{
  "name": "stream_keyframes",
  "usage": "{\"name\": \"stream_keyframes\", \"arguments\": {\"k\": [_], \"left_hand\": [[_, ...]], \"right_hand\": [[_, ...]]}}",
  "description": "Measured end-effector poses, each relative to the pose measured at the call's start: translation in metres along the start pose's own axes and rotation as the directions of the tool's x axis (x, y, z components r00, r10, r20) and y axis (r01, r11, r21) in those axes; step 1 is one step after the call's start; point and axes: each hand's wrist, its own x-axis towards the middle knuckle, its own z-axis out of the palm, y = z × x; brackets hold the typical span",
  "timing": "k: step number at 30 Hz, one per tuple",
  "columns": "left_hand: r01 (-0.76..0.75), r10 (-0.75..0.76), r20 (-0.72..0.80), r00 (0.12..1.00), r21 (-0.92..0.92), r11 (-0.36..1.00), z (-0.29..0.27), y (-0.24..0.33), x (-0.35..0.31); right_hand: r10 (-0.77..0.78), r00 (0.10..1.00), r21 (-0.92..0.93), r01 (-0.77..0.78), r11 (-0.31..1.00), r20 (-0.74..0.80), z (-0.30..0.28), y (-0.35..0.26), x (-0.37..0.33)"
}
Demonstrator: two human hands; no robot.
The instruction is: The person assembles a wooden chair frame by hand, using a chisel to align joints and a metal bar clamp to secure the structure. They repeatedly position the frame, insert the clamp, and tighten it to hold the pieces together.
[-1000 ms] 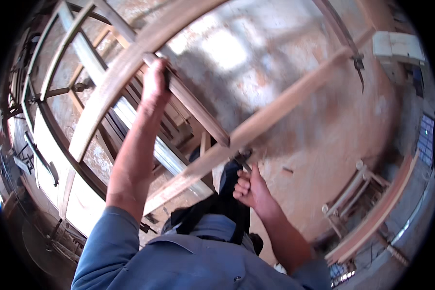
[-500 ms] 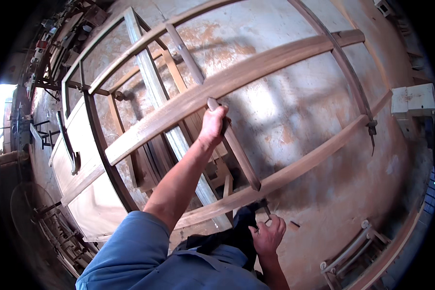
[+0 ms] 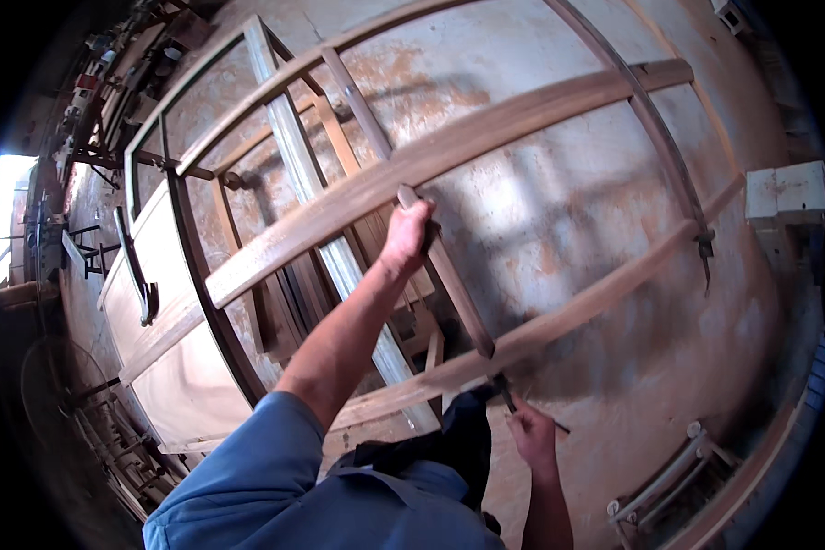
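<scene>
A large wooden frame of long rails lies before me. My left hand [image 3: 411, 234] is closed round the upper end of a brown bar [image 3: 458, 293], beside the broad middle rail [image 3: 449, 137]. The bar's dark lower end lies over the near rail [image 3: 559, 325]. Just beyond that rail a dark metal clamp end [image 3: 499, 381] with a thin screw points toward me. My right hand [image 3: 533, 433] has its fingers closed at the screw's lower end; the fingertips are partly hidden. Another bar clamp [image 3: 655, 128] crosses the frame at right, its screw end past the near rail.
A dark bar [image 3: 202, 284] crosses the frame at left, near a pale panel [image 3: 179, 385]. A long grey-white bar [image 3: 293, 147] and loose timber [image 3: 307, 293] lie under the rails. A white box [image 3: 786, 191] stands at right, with a wooden rack [image 3: 665, 477] at lower right.
My right hand has shifted slightly right and up, and its fingers have changed their hold at the clamp screw. My left hand keeps its grip on the bar.
</scene>
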Motion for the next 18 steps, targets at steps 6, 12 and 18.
{"name": "stream_keyframes", "arguments": {"k": [6, 12, 18], "left_hand": [[-0.008, 0.007, -0.037, 0.999, -0.039, 0.999, 0.008, 0.000, 0.000], [-0.032, 0.032, -0.004, 0.999, -0.032, 0.999, -0.007, -0.017, 0.016], [0.036, -0.036, 0.004, 0.999, -0.046, 0.998, -0.003, -0.005, 0.010]], "right_hand": [[0.087, 0.842, 0.153, -0.005, 0.988, -0.532, 0.048, -0.011, -0.001], [0.040, 0.818, 0.110, 0.028, 0.993, -0.574, 0.049, 0.000, 0.015], [0.510, 0.835, 0.702, -0.237, 0.671, -0.206, 0.023, 0.004, 0.039]]}}
